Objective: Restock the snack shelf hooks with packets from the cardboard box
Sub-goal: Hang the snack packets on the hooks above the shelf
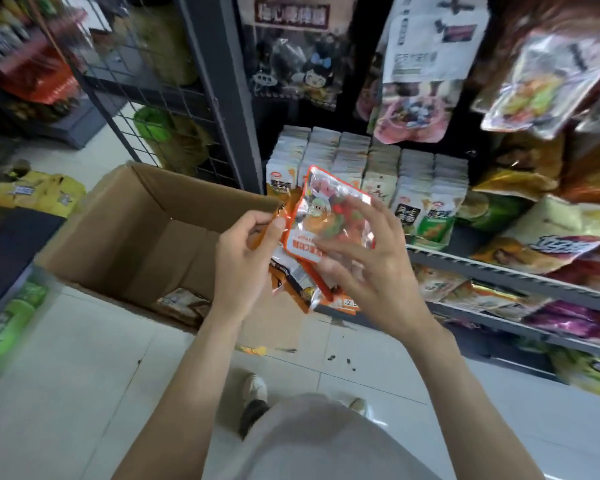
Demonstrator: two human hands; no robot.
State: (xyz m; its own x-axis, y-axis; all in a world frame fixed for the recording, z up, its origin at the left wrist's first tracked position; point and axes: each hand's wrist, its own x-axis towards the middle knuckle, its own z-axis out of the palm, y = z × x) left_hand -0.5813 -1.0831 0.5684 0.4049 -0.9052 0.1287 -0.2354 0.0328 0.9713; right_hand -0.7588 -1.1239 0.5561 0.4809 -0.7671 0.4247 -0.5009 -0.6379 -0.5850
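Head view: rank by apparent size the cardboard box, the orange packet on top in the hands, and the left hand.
1. Cardboard box, largest by far.
2. Orange packet and left hand look alike; the fingers hide part of the packet, so no ranking.

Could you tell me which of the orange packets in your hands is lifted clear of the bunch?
The orange-bordered packet with the clear window, held upright by the right hand; the others stay bunched in the left hand.

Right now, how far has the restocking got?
Done: pouches already hang on the hooks, though who hung them can't be told. In hand: left hand grips a stack of orange packets; right hand holds the top orange-edged packet. Left: packets remain in the brown cardboard box.
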